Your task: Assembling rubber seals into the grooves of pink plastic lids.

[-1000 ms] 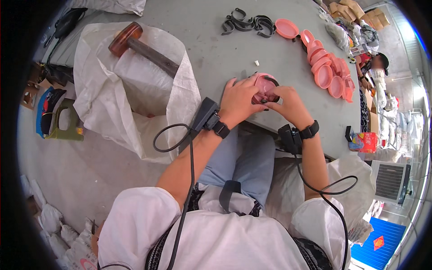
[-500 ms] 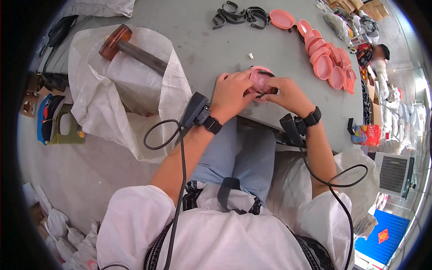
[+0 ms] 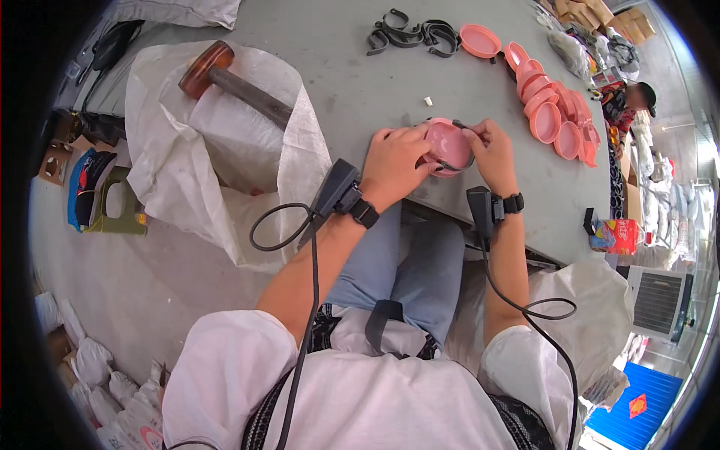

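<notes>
At the table's near edge a shallow round pink dish point(image 3: 448, 144) faces up between my hands. My left hand point(image 3: 396, 163) is closed on its left side, thumb at the near rim. A dark flexible strap point(image 3: 466, 161) curves along the right part of the rim. My right hand point(image 3: 493, 154) pinches this strap at the dish's upper right. Part of the strap is hidden by fingers. Beyond the dish lies a small white piece point(image 3: 428, 101). Farther off are several loose dark straps point(image 3: 405, 34) and a curved row of overlapping pink dishes point(image 3: 545, 121).
On the left a large white woven sack point(image 3: 154, 161) stands open, with a mallet point(image 3: 251, 97) lying across it. Cables hang from devices strapped to both my wrists. Another person point(image 3: 626, 101) is at the far right, near a red packet point(image 3: 619, 237) by the table's edge.
My right hand has moved up and right along the rim, turning more upright. More of the dish's inside shows, and the strap now follows its right edge. The whole view has shifted slightly.
</notes>
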Action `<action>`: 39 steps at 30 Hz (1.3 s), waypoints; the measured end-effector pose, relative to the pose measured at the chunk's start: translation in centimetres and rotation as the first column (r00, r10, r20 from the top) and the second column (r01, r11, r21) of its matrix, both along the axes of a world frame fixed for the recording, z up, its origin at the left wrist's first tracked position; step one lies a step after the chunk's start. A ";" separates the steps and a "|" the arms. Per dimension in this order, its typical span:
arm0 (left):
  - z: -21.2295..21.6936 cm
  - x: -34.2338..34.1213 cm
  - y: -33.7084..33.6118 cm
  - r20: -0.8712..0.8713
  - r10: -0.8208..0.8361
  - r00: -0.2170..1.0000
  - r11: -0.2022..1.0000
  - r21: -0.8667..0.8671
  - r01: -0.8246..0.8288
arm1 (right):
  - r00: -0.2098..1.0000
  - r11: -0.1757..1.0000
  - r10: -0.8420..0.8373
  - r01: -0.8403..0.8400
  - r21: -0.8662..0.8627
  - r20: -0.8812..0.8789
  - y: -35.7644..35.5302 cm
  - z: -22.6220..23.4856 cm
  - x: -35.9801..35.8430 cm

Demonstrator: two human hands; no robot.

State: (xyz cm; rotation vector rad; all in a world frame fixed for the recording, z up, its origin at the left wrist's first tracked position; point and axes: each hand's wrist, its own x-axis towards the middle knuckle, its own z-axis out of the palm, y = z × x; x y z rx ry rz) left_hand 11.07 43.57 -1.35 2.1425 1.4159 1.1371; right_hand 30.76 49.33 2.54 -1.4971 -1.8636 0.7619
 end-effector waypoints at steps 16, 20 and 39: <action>0.0 0.1 -0.1 0.004 0.026 1.000 1.000 0.008 -0.026 | 0.998 0.995 -0.055 0.052 0.084 0.025 0.0 -0.3 -1.2; 0.1 0.1 -0.1 0.015 0.014 1.000 1.000 0.000 -0.014 | 0.978 0.993 0.095 -0.107 0.054 0.185 0.6 1.0 -0.9; 0.2 -0.1 -0.3 0.041 -0.005 0.999 1.000 -0.024 0.006 | 0.599 0.769 0.366 -0.626 0.131 0.713 4.2 2.7 -1.0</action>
